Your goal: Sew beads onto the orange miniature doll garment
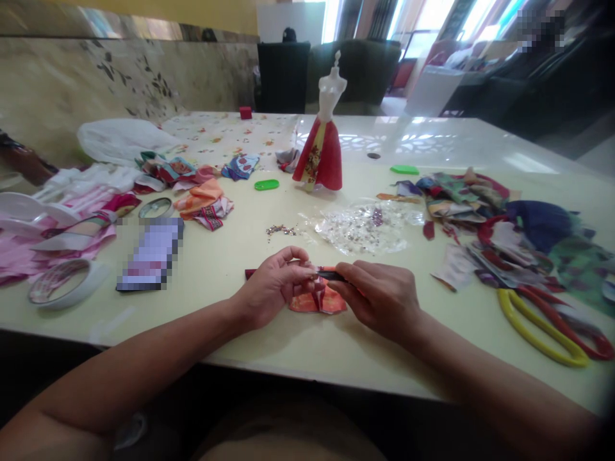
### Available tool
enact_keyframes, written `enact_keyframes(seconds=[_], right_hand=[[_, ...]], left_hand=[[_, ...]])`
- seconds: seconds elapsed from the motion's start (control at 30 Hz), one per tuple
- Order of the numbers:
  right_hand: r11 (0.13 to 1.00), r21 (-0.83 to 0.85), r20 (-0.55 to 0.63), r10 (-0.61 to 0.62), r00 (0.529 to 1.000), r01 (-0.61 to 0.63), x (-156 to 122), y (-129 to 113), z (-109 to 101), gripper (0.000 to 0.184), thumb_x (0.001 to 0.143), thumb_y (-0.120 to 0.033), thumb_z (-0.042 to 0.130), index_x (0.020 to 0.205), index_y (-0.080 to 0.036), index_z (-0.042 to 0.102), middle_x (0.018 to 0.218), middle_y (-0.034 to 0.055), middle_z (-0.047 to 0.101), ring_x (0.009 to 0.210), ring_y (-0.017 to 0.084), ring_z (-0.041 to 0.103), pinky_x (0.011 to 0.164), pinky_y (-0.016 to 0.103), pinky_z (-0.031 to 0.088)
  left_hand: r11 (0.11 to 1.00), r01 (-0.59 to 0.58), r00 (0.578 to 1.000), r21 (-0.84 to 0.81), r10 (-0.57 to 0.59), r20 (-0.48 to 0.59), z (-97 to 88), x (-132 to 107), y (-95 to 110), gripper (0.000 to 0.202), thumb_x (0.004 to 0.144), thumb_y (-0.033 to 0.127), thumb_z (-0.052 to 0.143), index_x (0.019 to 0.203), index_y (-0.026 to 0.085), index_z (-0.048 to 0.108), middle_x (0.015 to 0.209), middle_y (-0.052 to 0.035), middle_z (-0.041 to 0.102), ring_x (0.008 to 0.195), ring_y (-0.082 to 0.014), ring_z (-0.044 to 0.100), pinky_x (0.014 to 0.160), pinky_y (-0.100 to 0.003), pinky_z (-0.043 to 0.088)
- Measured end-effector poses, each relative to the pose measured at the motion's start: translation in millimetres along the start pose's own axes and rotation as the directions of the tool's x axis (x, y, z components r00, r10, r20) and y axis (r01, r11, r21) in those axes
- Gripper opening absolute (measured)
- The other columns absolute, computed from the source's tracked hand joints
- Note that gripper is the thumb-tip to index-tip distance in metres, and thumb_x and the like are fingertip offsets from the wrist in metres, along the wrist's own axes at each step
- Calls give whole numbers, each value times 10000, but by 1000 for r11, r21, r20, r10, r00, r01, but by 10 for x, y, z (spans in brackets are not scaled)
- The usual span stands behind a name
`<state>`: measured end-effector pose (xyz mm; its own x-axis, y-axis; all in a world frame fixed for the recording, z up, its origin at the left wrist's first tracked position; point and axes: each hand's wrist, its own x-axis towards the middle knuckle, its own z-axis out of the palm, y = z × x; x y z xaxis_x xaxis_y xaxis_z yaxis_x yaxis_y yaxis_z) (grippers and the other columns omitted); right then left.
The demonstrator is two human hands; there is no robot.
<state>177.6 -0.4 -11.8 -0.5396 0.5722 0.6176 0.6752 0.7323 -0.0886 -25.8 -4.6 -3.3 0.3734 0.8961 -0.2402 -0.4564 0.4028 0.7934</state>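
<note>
Near the table's front edge, my left hand (278, 282) pinches something too small to make out between thumb and fingers. My right hand (379, 291) grips a slim dark pen-like tool (331, 275), its tip meeting the left fingertips. Below both hands lies an orange piece of fabric (331, 303) with a dark red part in its middle. A dark red stick-like end (249, 273) shows behind the left hand. Past the hands are a scatter of tiny beads or stones (282, 230) and a clear plastic bag (360, 227) with many small shiny pieces.
A white dress form (330, 96) in a red and gold skirt stands behind the bag. Fabric scraps (475, 205) and yellow-handled scissors (538, 333) lie right. A phone (151, 254), a tape roll (67, 283) and more scraps (204, 202) lie left. Two green pieces (266, 185) lie farther back.
</note>
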Motion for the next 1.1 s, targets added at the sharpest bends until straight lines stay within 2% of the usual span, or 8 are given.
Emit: enact_keyframes(seconds=[0.17,0.33,0.43,0.57,0.7,0.93,1.03,1.1], right_hand=[[997,-64,-2,-53,999,53,6,26,-2,180,911,-345,558,868,-191,641,588,-25,529,517,97,448,514,269,268],[996,-54,-17,-79,997,78,18,33,-11,163,897,-329,582,853,-182,638,580,-28,504,510,99,415,515,277,264],[996,-28,-26,-89,996,89,17,44,-17,152,886,-319,600,859,-174,636,586,-29,499,514,98,404,518,275,270],[993,6,-76,-115,990,116,10,64,-9,159,890,-322,597,900,-169,635,593,-32,499,519,96,405,521,259,284],[990,1,-126,-141,982,142,-5,48,9,143,873,-305,621,901,-166,635,586,-36,500,513,93,403,521,250,292],[998,65,-104,14,995,-7,-34,-86,11,156,880,-291,610,956,-161,648,638,-23,577,546,87,494,540,230,330],[982,159,-111,121,986,-102,2,-83,-19,133,893,-287,587,890,-165,638,656,-20,599,550,76,503,555,211,352],[969,171,-106,196,975,-176,32,-37,-49,156,902,-302,571,846,-168,628,634,-27,587,531,69,482,546,206,344]], left_hand=[[999,15,1000,-41,-15,5,3,7,-3,149,806,101,591,925,160,522,774,-15,625,676,-92,629,730,-224,511],[1000,8,1000,-14,-8,8,-10,10,3,232,796,107,656,975,172,523,839,-28,642,776,-114,655,792,-239,510],[998,59,997,-20,-58,48,-17,7,14,264,788,121,681,993,178,525,883,-38,649,806,-122,667,797,-229,505],[989,138,986,-45,-133,97,-4,1,40,267,776,127,695,967,184,517,829,-12,635,705,-89,652,715,-187,495],[984,171,979,-50,-164,123,18,-5,55,259,769,97,678,943,183,507,792,15,604,679,-78,629,779,-247,509],[989,138,984,-60,-129,125,31,-24,11,250,771,104,672,919,184,487,887,-22,631,749,-108,642,831,-334,519],[990,140,979,17,-141,149,43,-29,-89,244,754,100,691,882,169,495,819,0,602,749,-122,646,845,-358,518],[986,139,978,88,-150,146,46,-27,-133,234,756,110,698,870,164,501,758,24,568,691,-97,620,822,-333,517]])
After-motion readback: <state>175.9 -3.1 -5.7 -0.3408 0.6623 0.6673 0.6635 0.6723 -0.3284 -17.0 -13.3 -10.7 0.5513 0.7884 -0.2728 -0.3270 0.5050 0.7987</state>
